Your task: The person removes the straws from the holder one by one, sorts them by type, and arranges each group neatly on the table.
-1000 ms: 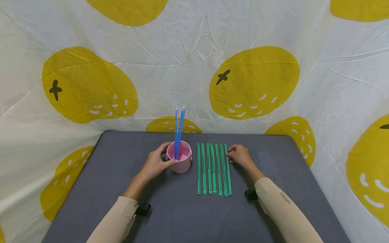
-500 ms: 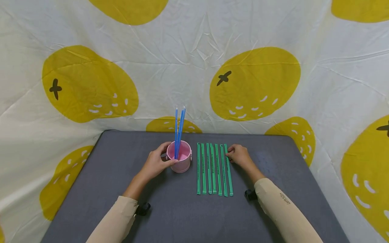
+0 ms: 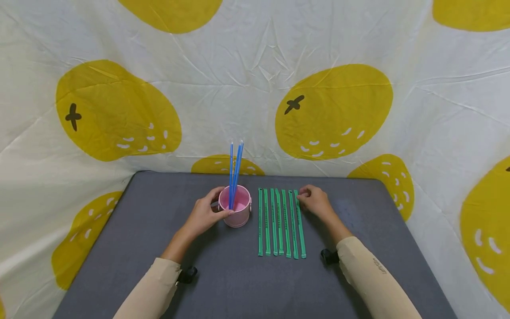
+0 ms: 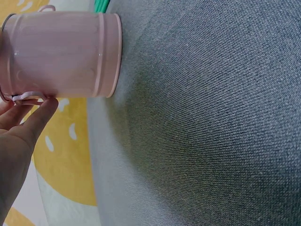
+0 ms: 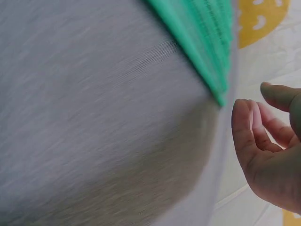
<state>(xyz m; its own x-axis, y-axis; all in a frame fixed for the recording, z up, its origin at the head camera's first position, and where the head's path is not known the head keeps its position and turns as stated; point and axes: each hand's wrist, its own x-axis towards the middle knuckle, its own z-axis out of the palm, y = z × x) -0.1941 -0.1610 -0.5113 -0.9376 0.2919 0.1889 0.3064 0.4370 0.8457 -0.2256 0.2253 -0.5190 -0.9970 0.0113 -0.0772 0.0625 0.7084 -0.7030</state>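
A grey felt-covered table (image 3: 159,248) is carrying a pink cup (image 3: 237,210) that is standing upright near its far edge. Just beside the cup, a row of green wrapped straws (image 3: 280,221) is lying flat, side by side.

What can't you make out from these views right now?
- Head view: print on the green wrapped straws is too small to read.
- Head view: whether the right hand touches the outermost straw; right wrist view is motion-blurred.
- Pink cup: the blue straws' lower ends are hidden by its wall.
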